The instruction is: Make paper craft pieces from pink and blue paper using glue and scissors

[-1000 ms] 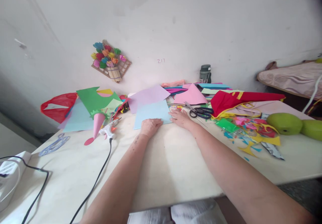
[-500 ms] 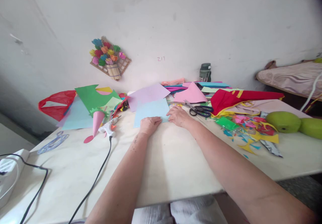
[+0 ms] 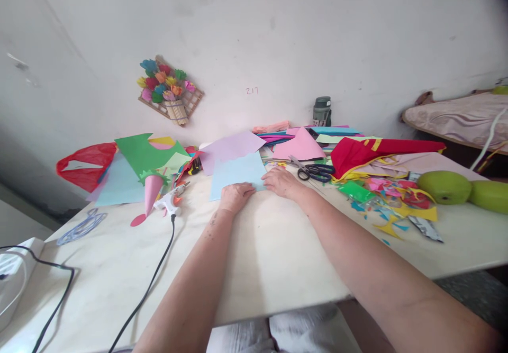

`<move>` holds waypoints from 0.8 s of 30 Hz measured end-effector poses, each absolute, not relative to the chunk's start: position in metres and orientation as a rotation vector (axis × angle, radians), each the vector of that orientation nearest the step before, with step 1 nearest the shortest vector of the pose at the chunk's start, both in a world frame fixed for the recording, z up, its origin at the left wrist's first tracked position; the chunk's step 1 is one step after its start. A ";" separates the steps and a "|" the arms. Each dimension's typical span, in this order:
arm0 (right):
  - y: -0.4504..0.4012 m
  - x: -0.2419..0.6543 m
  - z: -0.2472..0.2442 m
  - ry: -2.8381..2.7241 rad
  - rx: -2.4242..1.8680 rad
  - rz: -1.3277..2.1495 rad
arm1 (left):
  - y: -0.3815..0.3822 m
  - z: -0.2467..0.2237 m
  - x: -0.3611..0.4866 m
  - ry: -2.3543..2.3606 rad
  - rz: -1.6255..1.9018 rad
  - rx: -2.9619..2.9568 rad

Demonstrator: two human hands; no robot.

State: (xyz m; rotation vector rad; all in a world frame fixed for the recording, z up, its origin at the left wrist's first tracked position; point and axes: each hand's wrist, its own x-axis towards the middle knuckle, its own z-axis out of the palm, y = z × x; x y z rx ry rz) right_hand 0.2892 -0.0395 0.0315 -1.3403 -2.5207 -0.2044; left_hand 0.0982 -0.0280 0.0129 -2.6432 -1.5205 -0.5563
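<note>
A light blue paper sheet (image 3: 236, 169) lies on the table in front of me, partly over a lilac sheet (image 3: 228, 149). My left hand (image 3: 237, 196) rests on its near edge, fingers curled together. At the sheet's near right corner is my right hand (image 3: 280, 181), its fingers bent and touching the paper. Whether either hand pinches the edge is too small to make out. Dark-handled scissors (image 3: 315, 172) lie just right of my right hand.
A white glue gun (image 3: 169, 202) with a black cord and a pink cone (image 3: 151, 191) stand left. Paper scraps (image 3: 397, 199), a red cloth (image 3: 357, 154) and green objects (image 3: 444, 187) lie right. A bottle (image 3: 321, 111) stands by the wall.
The whole view has shifted slightly, so things appear a little further left. Both hands stay at the near edge of the blue sheet.
</note>
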 end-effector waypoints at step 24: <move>-0.040 0.294 0.034 -2.558 -1.277 -0.372 | -0.026 0.011 0.097 -1.469 -0.610 -2.583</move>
